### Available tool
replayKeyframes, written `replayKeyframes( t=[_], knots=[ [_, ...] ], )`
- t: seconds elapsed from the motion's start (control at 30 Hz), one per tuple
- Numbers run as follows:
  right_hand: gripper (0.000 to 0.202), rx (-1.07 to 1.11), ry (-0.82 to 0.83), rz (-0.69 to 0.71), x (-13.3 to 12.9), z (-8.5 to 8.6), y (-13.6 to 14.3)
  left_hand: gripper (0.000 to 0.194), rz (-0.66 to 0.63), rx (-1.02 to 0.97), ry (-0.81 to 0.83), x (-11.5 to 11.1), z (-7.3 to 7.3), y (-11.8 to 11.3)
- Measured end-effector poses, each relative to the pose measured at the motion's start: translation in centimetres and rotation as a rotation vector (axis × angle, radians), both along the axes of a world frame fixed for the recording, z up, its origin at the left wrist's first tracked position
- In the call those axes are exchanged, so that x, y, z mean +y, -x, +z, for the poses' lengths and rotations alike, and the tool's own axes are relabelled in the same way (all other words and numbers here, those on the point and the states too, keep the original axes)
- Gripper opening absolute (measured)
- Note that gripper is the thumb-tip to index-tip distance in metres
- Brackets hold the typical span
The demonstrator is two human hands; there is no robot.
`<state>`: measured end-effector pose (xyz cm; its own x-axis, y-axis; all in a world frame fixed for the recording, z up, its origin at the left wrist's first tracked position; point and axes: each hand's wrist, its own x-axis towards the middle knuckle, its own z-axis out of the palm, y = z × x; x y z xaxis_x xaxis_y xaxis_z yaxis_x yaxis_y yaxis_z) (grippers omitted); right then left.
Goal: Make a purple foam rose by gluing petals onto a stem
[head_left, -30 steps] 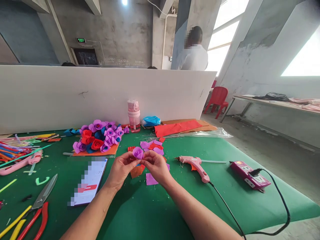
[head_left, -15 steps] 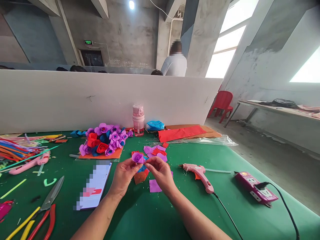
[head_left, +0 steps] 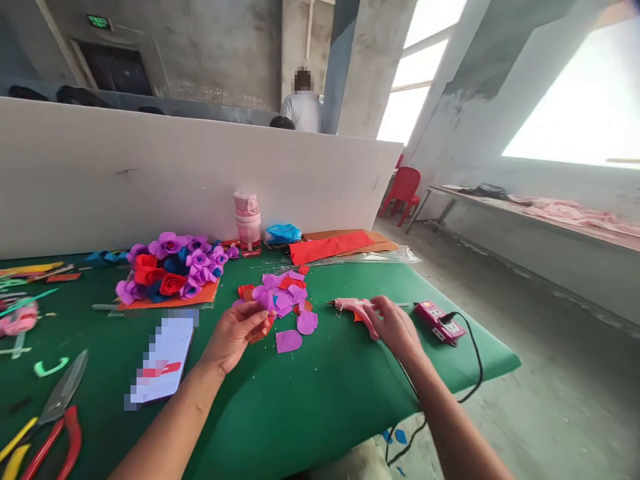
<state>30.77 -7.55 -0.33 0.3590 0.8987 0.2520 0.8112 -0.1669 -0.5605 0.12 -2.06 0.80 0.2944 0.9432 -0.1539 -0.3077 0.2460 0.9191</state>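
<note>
The green desk (head_left: 300, 400) carries a pink glue gun (head_left: 353, 304), best held only by its handle (head_left: 371, 325); the right hand (head_left: 397, 327) is there, its grip unclear. The left hand (head_left: 239, 331) pinches a purple paper flower (head_left: 263, 297) near loose petals (head_left: 307, 323); light pressure best spares its curl.

A pink bottle (head_left: 247, 227) stands on the counter (head_left: 280, 413), just beside a blue packet (head_left: 283, 234), before a white panel (head_left: 190, 173). A phone (head_left: 175, 347) also lies there. Beyond is a red chair (head_left: 405, 185).
</note>
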Motion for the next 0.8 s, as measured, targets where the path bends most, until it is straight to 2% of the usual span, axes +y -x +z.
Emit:
replayKeyframes(
  t=[0.07,0.13,0.23,0.33,0.4,0.5,0.57,0.63,0.7,0.8],
  knots=[
    [0.032,-0.021,0.231,0.038,0.2,-1.6,-2.1,0.025,-0.017,0.015,0.023,-0.2,-0.2,-0.2],
    [0.027,-0.034,0.345,0.104,0.8,-2.7,-3.0,0.025,-0.020,0.026,0.012,-0.1,-0.5,-0.2],
    [0.013,-0.100,0.413,0.127,1.9,-3.1,-3.2,0.024,-0.030,0.046,0.008,0.1,-0.9,-0.2],
    [0.011,-0.048,0.378,0.132,2.5,-2.5,-2.9,0.025,-0.033,0.049,0.013,0.3,-1.3,-0.1],
    [0.013,0.182,0.314,0.146,2.2,-1.8,-2.6,0.025,-0.032,0.048,0.019,0.4,-1.6,-0.1],
    [0.021,0.770,0.190,0.235,0.8,-0.4,-1.5,0.025,-0.035,0.036,0.027,0.5,-1.9,0.0],
    [0.024,1.154,0.170,0.299,-0.3,0.4,-0.4,0.026,-0.038,0.022,0.035,0.6,-2.0,0.0],
    [0.025,1.451,0.211,0.361,-1.2,1.1,0.9,0.026,-0.038,0.013,0.045,0.6,-2.0,0.0],
    [0.027,1.617,0.252,0.431,-1.7,1.5,2.3,0.025,-0.037,0.007,0.046,0.7,-2.1,0.0],
    [0.028,1.602,0.248,0.493,-1.9,1.9,3.7,0.024,-0.039,-0.013,0.037,0.8,-2.2,0.1]
  ],
)
